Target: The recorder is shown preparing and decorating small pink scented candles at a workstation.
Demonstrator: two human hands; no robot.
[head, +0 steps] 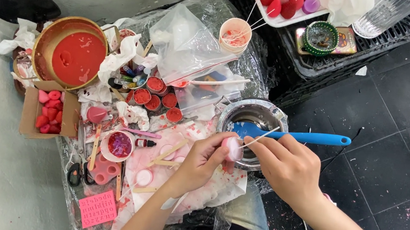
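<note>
A small pale pink wax piece (233, 148) is being gripped between the fingertips of the left hand (203, 161), just at the near rim of a round shiny metal bowl (252, 119) standing on the plastic-covered table (235, 70). A thin white wick stick (263, 136) is being pinched by the right hand (286, 166), its lower end touching the wax piece. A blue silicone spatula (296, 136) is being rested in the bowl, its handle pointing toward 3 o'clock. At 9 o'clock from the hands, a gold-rimmed pot of red wax (72, 55) is being kept beside an open cardboard box of pink and red wax shapes (48, 111). Small red-filled round tins (157, 98) are being held near the table's middle.
</note>
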